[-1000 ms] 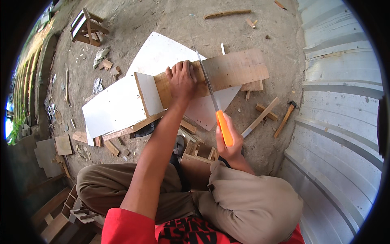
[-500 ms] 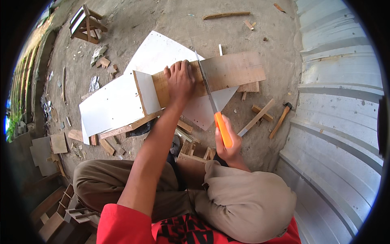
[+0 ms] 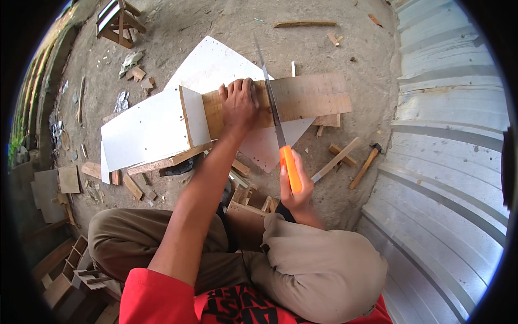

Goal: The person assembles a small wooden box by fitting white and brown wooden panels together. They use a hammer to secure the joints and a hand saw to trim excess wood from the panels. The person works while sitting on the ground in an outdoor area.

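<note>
My left hand (image 3: 239,105) is clamped over the brown wooden board (image 3: 307,96), its fingers bent at the board's far edge. Just right of that hand, a handsaw (image 3: 273,102) lies across the board, its blade tip well past the far edge. My right hand (image 3: 298,186) is wrapped round the saw's orange handle, on the near side of the board. Under the board's left part is a white panel assembly (image 3: 145,121) with an upright piece (image 3: 194,116). Another white sheet (image 3: 216,62) extends beyond it.
A hammer (image 3: 367,164) and crossed wood strips (image 3: 337,159) lie at right, near a corrugated metal wall (image 3: 442,146). A wooden stool (image 3: 118,24) stands far left. Offcuts (image 3: 133,186) litter the ground. A wooden box (image 3: 245,216) sits by my knees.
My right hand has pushed the saw forward, so more of the blade sticks out past the board's far edge. My left hand stays on the board. The whole view has shifted slightly.
</note>
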`<state>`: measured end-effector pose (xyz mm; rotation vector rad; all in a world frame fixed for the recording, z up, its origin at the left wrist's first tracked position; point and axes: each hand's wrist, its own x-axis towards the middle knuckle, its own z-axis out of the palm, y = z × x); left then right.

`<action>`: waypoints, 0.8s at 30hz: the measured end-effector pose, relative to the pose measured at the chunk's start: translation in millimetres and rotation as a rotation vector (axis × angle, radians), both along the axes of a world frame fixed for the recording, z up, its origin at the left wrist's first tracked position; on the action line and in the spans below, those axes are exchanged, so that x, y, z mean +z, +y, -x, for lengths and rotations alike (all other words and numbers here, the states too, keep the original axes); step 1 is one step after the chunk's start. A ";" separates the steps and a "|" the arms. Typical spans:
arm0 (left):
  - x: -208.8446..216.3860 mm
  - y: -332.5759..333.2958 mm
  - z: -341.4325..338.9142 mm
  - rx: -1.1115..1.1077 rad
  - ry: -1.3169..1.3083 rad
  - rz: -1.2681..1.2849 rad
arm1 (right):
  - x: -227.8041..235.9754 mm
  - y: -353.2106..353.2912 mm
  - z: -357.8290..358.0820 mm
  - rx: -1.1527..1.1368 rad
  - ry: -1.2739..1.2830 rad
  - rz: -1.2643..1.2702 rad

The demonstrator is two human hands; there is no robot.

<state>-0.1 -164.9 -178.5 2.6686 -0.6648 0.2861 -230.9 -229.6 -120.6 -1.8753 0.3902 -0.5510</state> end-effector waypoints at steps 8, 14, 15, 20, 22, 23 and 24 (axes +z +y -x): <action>5.9 -2.0 -0.7 -0.005 0.019 0.025 | 11.6 -4.1 -30.0 -0.013 0.026 -0.003; 5.6 -0.6 -2.3 -0.001 -0.011 0.011 | 8.2 16.3 48.4 -0.048 0.031 0.096; 5.1 0.0 -3.2 0.032 -0.018 -0.004 | 6.6 13.8 43.4 -0.033 0.018 0.127; -2.4 -1.2 -8.2 0.076 0.012 0.017 | 4.0 -16.2 35.8 0.035 0.028 0.140; -5.2 -0.6 -10.3 0.057 0.027 0.022 | 2.4 -22.3 42.6 0.053 0.024 0.155; -6.2 -1.8 -11.0 0.053 0.028 0.030 | -1.3 -25.2 40.0 0.055 -0.026 0.189; -4.0 -2.2 -4.8 0.042 0.045 0.025 | 4.3 -21.8 36.0 0.046 -0.022 0.180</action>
